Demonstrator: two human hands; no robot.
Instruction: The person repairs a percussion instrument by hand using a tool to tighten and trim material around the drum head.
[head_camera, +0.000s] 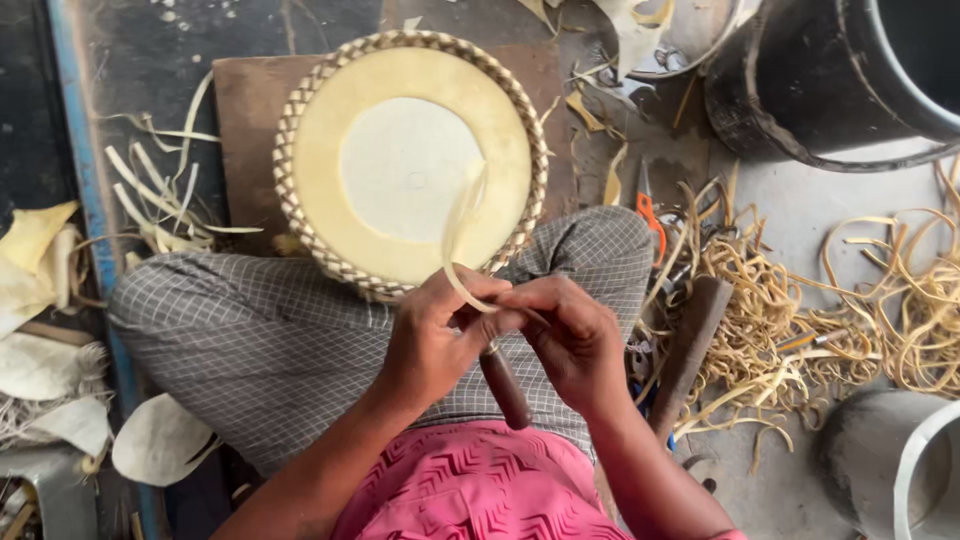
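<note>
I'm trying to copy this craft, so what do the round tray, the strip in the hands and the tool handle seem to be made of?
The round tray looks like pale dried palm leaf or similar, matte, with a plaited rim. The strip, held by both the left hand and right hand, looks like the same pale, flexible leaf; it curls. The tool handle seems to be dark, smooth-worn wood.

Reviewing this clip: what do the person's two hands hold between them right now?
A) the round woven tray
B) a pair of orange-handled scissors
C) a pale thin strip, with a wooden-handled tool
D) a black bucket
C: the left hand and right hand pinch a pale curling strip between them, a brown wooden tool handle juts below them, and the round woven tray rests untouched on the knee.
</note>
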